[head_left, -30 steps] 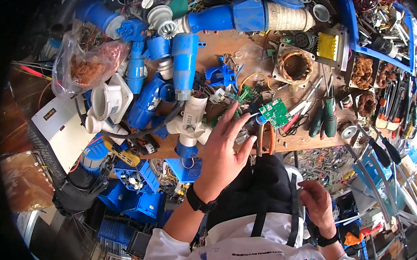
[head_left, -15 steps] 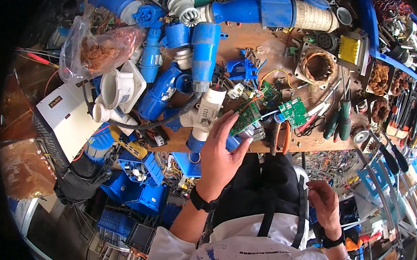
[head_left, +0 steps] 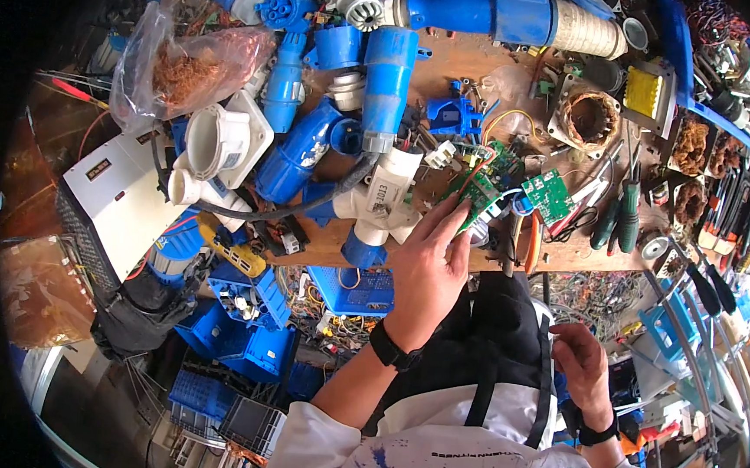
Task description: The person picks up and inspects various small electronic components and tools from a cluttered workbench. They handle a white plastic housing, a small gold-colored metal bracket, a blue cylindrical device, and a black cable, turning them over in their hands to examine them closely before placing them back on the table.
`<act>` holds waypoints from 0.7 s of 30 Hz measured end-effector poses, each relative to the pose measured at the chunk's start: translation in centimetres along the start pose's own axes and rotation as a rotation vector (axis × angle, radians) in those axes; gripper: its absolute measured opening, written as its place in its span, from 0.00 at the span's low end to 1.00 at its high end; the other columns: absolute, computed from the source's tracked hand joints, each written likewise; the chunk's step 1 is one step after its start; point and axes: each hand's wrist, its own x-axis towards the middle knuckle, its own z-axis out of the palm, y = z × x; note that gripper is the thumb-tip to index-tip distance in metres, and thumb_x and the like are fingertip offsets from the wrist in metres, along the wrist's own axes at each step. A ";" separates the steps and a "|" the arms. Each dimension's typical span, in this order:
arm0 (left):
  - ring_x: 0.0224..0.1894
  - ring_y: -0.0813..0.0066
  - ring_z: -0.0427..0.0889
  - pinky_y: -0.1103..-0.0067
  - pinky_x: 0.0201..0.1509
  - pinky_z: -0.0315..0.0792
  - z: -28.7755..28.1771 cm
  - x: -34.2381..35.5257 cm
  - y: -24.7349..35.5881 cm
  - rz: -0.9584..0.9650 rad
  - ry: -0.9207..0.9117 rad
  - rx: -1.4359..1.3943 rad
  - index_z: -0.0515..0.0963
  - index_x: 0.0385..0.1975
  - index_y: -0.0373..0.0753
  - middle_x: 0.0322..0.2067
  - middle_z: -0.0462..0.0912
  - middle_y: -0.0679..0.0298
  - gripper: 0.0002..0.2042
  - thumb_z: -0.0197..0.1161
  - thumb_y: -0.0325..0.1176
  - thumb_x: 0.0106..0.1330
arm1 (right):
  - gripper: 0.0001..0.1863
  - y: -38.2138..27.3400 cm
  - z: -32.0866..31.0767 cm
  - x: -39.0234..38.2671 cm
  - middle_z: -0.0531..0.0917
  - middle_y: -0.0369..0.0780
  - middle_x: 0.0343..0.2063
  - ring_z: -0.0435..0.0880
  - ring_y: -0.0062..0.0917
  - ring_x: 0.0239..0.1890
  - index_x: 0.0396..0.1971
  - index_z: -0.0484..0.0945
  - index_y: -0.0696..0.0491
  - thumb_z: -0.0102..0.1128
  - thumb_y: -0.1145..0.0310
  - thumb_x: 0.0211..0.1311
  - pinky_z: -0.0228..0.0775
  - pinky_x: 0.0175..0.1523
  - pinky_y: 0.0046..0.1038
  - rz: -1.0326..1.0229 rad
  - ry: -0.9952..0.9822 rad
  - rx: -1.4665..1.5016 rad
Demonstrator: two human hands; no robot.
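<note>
My left hand reaches over the front edge of the workbench, fingers and thumb closed on the near edge of a green circuit board. The board is tilted, with grey cylindrical parts partly hidden beneath it. Thin wires, one of them orange, run by it. Just to the right lies a second green circuit board, joined by a white and blue lead. My right hand hangs beside my lap, loosely curled with fingers a little apart; it touches nothing that I can see.
Blue industrial plugs and a white flanged socket crowd the bench's left. Green-handled screwdrivers and orange-handled pliers lie right of the boards. A motor stator stands behind. Blue bins sit below.
My left hand has moved right along with the circuit board, its fingertips now lower on the board's near edge. The whole view has shifted slightly. My right hand has stayed put.
</note>
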 end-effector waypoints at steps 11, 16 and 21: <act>0.67 0.52 0.63 0.65 0.70 0.58 0.9 4.0 0.9 -0.007 0.093 -0.226 0.55 0.66 0.29 0.64 0.61 0.42 0.36 0.66 0.31 0.62 | 0.09 -0.9 -0.3 -0.2 0.75 0.30 0.24 0.69 0.11 0.25 0.43 0.77 0.59 0.55 0.73 0.65 0.61 0.31 0.16 0.020 0.041 -0.057; 0.63 0.31 0.60 0.57 0.67 0.58 1.3 6.8 2.8 0.065 0.061 0.095 0.52 0.64 0.23 0.63 0.51 0.26 0.38 0.64 0.36 0.60 | 0.09 -0.8 -0.3 -0.2 0.76 0.31 0.24 0.68 0.12 0.25 0.43 0.77 0.59 0.55 0.73 0.65 0.61 0.30 0.17 0.027 0.041 -0.044; 0.64 0.32 0.60 0.57 0.66 0.59 2.6 7.3 5.2 0.158 -0.063 0.068 0.56 0.64 0.28 0.65 0.47 0.28 0.35 0.64 0.35 0.59 | 0.09 -0.4 -0.5 -0.1 0.76 0.31 0.24 0.69 0.12 0.24 0.43 0.78 0.59 0.56 0.72 0.65 0.61 0.30 0.17 0.026 0.037 -0.009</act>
